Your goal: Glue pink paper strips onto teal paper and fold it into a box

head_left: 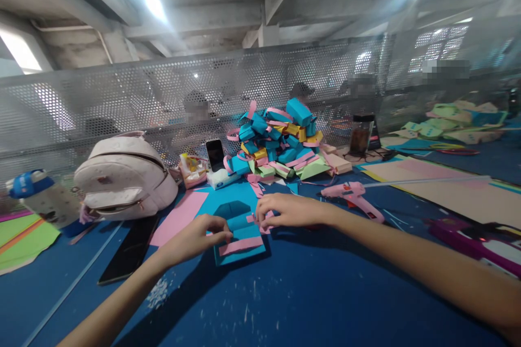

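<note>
Evidently both hands are at work on one blue paper piece [241, 231], which lies folded on the blue tabletop [309, 293] with a pink band [241, 245] across its near part. The left hand [209, 230] is at its left edge, thumb and fingertips close together and touching it — whether they pinch the paper, I cannot tell. The right hand [280, 211] sits at its right edge, thumb and fingers drawn together on a small pink strip [267, 229], partly hidden by the fingers. Just beyond the blue paper piece lies a flat blue sheet [234, 193], and to its left a pink sheet [179, 219]. Farther beyond it rises a heap of folded paper [280, 141] in blue, pink, yellow and green, with a small upright phone [215, 155] to the left of that heap. Right of the blue paper piece — well apart from it — lies a pink glue gun [356, 195]. Left of it rest a dark phone [132, 252], lying flat, and, farther off, a pale backpack [126, 179] and a blue-capped bottle [46, 195]. A perforated metal screen [195, 78] stands behind everything beyond it.
</note>
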The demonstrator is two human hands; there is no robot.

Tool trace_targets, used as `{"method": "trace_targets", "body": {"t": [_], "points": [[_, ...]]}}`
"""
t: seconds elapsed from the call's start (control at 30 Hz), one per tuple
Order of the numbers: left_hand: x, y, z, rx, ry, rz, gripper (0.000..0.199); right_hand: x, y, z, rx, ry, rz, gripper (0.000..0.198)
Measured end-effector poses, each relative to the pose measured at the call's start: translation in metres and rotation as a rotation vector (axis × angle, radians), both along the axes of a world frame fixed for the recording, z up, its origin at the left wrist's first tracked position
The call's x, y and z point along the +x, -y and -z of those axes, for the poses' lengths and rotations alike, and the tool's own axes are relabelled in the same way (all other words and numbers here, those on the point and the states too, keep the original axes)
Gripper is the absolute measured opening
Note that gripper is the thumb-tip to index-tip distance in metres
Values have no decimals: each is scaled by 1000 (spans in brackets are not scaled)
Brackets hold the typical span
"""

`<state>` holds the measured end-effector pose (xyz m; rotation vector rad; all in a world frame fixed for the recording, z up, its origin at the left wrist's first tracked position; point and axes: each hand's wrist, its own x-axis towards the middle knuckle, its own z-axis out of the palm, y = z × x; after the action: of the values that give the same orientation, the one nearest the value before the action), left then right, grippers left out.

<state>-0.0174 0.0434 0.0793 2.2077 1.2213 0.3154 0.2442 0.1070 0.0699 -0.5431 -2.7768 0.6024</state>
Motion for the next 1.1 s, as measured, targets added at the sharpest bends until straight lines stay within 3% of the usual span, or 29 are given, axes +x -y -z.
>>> {"method": "trace_targets", "body": {"t": [0.33, 0.77, 0.93, 1.1], "points": [[-8, -7, 8, 58, -26, -61, 35, -2, -2, 1, -85, -90, 35, 26], [-8, -6, 8, 43, 5, -97, 34, 1, -8, 9, -191, -143, -56, 18], [-7, -5, 5, 34, 52, -80, 32, 0, -6, 9, -163, -143, -30, 21], [-5, -3, 3, 20, 86, -58, 32, -3, 3, 3, -26, -146, 8, 21]]}}
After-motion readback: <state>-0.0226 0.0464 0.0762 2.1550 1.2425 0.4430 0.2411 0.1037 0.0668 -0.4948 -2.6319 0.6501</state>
